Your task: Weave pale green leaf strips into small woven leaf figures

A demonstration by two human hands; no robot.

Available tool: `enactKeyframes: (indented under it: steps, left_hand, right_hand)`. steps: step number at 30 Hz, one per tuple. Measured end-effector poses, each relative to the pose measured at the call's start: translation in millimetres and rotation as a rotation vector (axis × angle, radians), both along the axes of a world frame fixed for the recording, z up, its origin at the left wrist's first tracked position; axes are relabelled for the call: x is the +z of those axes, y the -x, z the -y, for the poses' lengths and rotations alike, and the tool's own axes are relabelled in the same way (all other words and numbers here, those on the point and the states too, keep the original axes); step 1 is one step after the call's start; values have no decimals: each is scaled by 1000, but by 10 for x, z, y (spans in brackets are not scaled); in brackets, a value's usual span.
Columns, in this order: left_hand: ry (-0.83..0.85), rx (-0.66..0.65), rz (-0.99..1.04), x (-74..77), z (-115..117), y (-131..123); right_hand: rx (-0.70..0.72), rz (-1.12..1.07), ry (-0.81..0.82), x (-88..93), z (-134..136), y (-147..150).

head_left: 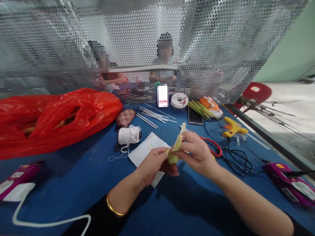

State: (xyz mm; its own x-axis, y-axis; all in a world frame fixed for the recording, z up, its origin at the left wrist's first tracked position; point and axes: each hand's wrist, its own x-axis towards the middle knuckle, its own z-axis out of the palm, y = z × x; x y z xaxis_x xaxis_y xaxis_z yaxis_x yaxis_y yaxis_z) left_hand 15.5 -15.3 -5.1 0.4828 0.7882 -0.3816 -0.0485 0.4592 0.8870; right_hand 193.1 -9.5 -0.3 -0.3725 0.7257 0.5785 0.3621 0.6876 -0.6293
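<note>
Leaf strip, pale green and folded, held between two nearly touching hands above the blue table. Left hand curled inward, with thumb pressing on the folded lower part; lower fingers half hidden, so cannot tell how tightly bent. Right hand pinching the same strip between thumb and fingertips, with the strip's narrow end sticking up past them. Gold bracelet on the left wrist. Under and just beyond the left hand, white paper bearing a small pale scrap. Just beside the right hand, red handle. Farther out to the left of both hands, white string on a spool, then checked pouch. Out to the right, yellow glue gun. Straight beyond the hands, scattered white sticks; farther, green leaves partly over a phone, near a white roll. Farthest, perforated sheet, with two people visible through it.
</note>
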Motion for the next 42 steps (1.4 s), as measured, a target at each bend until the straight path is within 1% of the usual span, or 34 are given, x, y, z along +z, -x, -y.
enactKeyframes:
  steps: [1,2,3,5,7,11,14,18,20,22,23,24,25,26,27,29,30,31,32,35,38,40,42]
  left_hand:
    - [-4,-13,-2,1,7,-4]
    - [-9,-24,-1,1,12,-8]
    - [-13,-31,2,-1,14,-11]
    - [-15,-44,11,-3,12,-11]
    - [-12,-71,35,-6,4,-6]
    - [-13,-114,81,-29,-12,10]
    - [-9,-101,37,-61,-15,10]
    - [12,-75,-30,-70,-11,1]
    - [12,-47,-28,-57,-17,4]
    - [8,3,-7,-44,-29,13]
    - [3,35,7,-39,-37,19]
    - [-4,67,21,-36,-44,25]
    - [-13,92,35,-35,-51,29]
    - [-20,109,48,-36,-56,33]
    - [-24,117,55,-37,-59,35]
    - [-21,101,55,-41,-59,35]
    - [-15,86,50,-43,-56,33]
    - [-9,70,45,-45,-52,31]
    - [-4,58,42,-47,-49,29]
    - [7,53,40,-50,-40,26]
    - [28,52,37,-48,-35,25]
    - [38,37,32,-43,-33,23]
    - [38,29,30,-37,-32,19]
  right_hand:
    - [-65,57,-116,-4,-1,15]
    - [-106,103,-174,-10,-5,24]
    - [-123,139,-184,-18,-10,27]
    - [-126,186,-126,-38,-24,23]
    - [-129,204,-30,-59,-40,9]
    - [-135,166,159,-82,-65,-7]
    - [-151,140,211,-95,-62,18]
    - [-188,113,226,-113,-24,80]
    - [-283,83,156,-115,-7,86]
    - [-479,10,45,-113,-10,59]
    - [-583,-45,19,-111,-22,36]
    - [-654,-107,40,-110,-41,9]
    - [-680,-172,113,-110,-66,-17]
    - [-651,-236,232,-111,-95,-41]
    - [-578,-295,371,-111,-123,-58]
    - [-371,-398,619,-112,-166,-70]
    - [-285,-448,691,-112,-176,-64]
    - [-229,-496,728,-111,-177,-53]
    - [-200,-544,732,-110,-170,-38]
    - [-181,-702,662,-102,-121,11]
    - [-89,-845,660,-84,-63,47]
    - [-33,-863,668,-66,-33,64]
    - [-19,-840,642,-47,-11,79]
